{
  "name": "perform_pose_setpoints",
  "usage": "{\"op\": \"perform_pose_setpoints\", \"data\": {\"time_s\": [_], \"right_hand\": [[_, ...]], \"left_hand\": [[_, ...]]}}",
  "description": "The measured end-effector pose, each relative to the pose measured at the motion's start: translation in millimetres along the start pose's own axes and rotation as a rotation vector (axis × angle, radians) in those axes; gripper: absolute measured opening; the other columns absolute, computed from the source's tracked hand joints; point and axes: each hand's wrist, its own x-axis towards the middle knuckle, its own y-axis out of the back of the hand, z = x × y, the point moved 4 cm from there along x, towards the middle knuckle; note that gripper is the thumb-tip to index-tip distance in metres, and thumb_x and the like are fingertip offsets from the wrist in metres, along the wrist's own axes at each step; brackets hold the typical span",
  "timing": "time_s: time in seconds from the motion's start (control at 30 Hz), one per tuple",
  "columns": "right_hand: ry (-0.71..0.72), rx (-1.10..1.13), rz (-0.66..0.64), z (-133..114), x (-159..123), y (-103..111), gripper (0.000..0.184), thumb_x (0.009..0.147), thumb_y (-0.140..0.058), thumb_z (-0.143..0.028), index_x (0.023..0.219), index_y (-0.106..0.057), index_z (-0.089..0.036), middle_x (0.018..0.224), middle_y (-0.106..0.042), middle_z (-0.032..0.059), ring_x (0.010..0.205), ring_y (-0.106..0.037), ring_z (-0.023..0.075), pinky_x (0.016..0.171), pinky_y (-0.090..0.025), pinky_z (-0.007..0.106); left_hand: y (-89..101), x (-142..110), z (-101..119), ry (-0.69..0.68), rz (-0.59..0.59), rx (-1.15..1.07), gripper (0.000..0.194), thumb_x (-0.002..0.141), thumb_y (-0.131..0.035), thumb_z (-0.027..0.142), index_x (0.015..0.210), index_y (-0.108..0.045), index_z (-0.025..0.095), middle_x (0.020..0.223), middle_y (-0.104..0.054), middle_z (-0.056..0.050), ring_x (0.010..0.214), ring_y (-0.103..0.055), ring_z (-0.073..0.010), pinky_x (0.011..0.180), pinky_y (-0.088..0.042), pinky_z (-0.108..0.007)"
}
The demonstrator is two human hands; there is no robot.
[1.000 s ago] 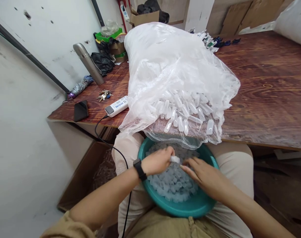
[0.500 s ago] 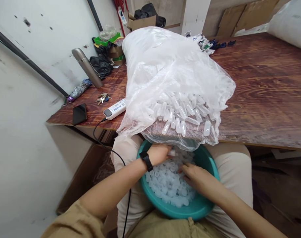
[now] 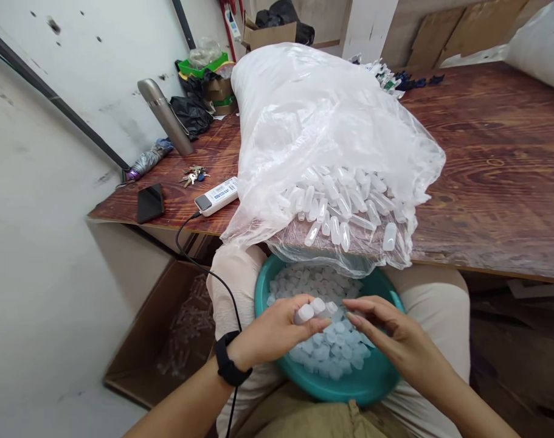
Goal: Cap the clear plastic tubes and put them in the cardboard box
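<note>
A teal basin (image 3: 372, 389) rests on my lap, filled with several small translucent plastic caps (image 3: 331, 350). My left hand (image 3: 277, 331), with a black watch on the wrist, is closed around a few small capped plastic tubes (image 3: 314, 309) held just above the basin. My right hand (image 3: 395, 340) hovers beside them over the caps, its fingers bent and pinched toward the tubes; whether it holds a cap is hidden. A big clear plastic bag (image 3: 313, 121) full of tubes lies on the wooden table (image 3: 495, 170), its open mouth spilling over the edge above the basin.
On the table's left part lie a black phone (image 3: 149, 204), keys (image 3: 192, 176), a white power bank (image 3: 216, 196) with a black cable, a steel flask (image 3: 165, 115) and a folded umbrella (image 3: 146, 161). A cardboard box (image 3: 167, 328) with tubes sits on the floor at my left.
My left hand has pulled back from under the bag toward me and lifted, now gripping a few tubes. My right hand has risen off the caps to meet it.
</note>
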Motion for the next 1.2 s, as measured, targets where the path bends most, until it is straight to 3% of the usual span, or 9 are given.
{"op": "perform_pose_setpoints", "data": {"time_s": [0.1, 0.33, 0.6, 0.8, 0.93, 1.03, 1.1, 1.2], "right_hand": [[0.101, -0.102, -0.034, -9.7, -5.0, -3.5, 0.028, 0.097, -0.057, -0.041, 0.116, -0.071, -0.026, 0.103, -0.069, 0.0084, 0.093, -0.069, 0.0218, 0.079, -0.058, 0.032], [0.292, -0.321, -0.072, -21.1, -14.0, -17.9, 0.044, 0.101, -0.049, -0.025, 0.145, -0.046, -0.027, 0.116, -0.072, 0.0078, 0.101, -0.071, 0.0217, 0.090, -0.058, 0.037], [0.275, -0.184, -0.119, -35.8, -14.4, -7.5, 0.029, 0.102, -0.053, -0.031, 0.129, -0.063, -0.035, 0.109, -0.069, 0.0035, 0.098, -0.071, 0.0172, 0.081, -0.059, 0.026], [0.233, -0.125, -0.052, -29.5, -26.0, -5.3, 0.026, 0.101, -0.055, -0.040, 0.120, -0.070, -0.032, 0.109, -0.072, 0.0068, 0.098, -0.072, 0.0209, 0.080, -0.060, 0.027], [0.220, -0.133, -0.083, -30.7, -28.4, -8.1, 0.024, 0.101, -0.055, -0.038, 0.120, -0.068, -0.032, 0.103, -0.073, 0.0052, 0.093, -0.072, 0.0204, 0.079, -0.059, 0.028], [0.130, -0.107, -0.083, -33.5, -26.1, -8.7, 0.025, 0.102, -0.051, -0.041, 0.122, -0.062, -0.030, 0.085, -0.071, 0.0006, 0.075, -0.071, 0.0172, 0.068, -0.059, 0.025], [0.033, -0.059, -0.103, -33.3, -25.0, -8.6, 0.026, 0.104, -0.044, -0.044, 0.118, -0.059, -0.028, 0.075, -0.069, -0.0024, 0.066, -0.070, 0.0155, 0.062, -0.057, 0.023], [-0.003, -0.048, -0.195, -33.0, -26.2, -9.4, 0.024, 0.103, -0.046, -0.045, 0.113, -0.059, -0.027, 0.080, -0.070, -0.0021, 0.072, -0.071, 0.0159, 0.065, -0.057, 0.023]], "left_hand": [[-2.3, -4.9, 4.1, -0.012, 0.011, 0.011, 0.030, 0.095, -0.058, 0.047, 0.104, -0.067, 0.020, 0.094, -0.072, 0.000, 0.088, -0.066, -0.0167, 0.076, -0.047, -0.024], [-9.5, -7.4, 4.5, -0.146, 0.079, 0.304, 0.023, 0.095, -0.063, 0.033, 0.115, -0.068, 0.023, 0.114, -0.072, -0.003, 0.107, -0.065, -0.0205, 0.093, -0.046, -0.029], [-4.6, -9.5, 2.2, -0.162, 0.082, 0.301, 0.024, 0.094, -0.065, 0.037, 0.114, -0.072, 0.025, 0.099, -0.072, -0.001, 0.094, -0.066, -0.0170, 0.084, -0.048, -0.025], [-9.4, -10.0, -0.2, -0.142, 0.034, 0.131, 0.024, 0.088, -0.072, 0.039, 0.106, -0.074, 0.022, 0.098, -0.072, 0.000, 0.091, -0.066, -0.0150, 0.082, -0.047, -0.022], [-12.5, -13.5, 3.2, -0.215, 0.061, 0.259, 0.022, 0.092, -0.068, 0.029, 0.112, -0.073, 0.021, 0.098, -0.070, -0.003, 0.093, -0.065, -0.0172, 0.083, -0.047, -0.024], [-13.9, -16.0, 7.3, -0.272, 0.076, 0.392, 0.026, 0.094, -0.063, 0.020, 0.119, -0.070, 0.020, 0.096, -0.068, -0.005, 0.093, -0.064, -0.0190, 0.082, -0.048, -0.027], [-13.4, -17.0, 9.5, -0.282, 0.080, 0.379, 0.026, 0.094, -0.064, 0.021, 0.119, -0.070, 0.020, 0.095, -0.068, -0.005, 0.091, -0.064, -0.0184, 0.081, -0.048, -0.026], [-12.3, -17.6, 11.7, -0.277, 0.078, 0.298, 0.024, 0.095, -0.063, 0.027, 0.116, -0.071, 0.019, 0.095, -0.068, -0.005, 0.089, -0.064, -0.0167, 0.080, -0.048, -0.024]]}}
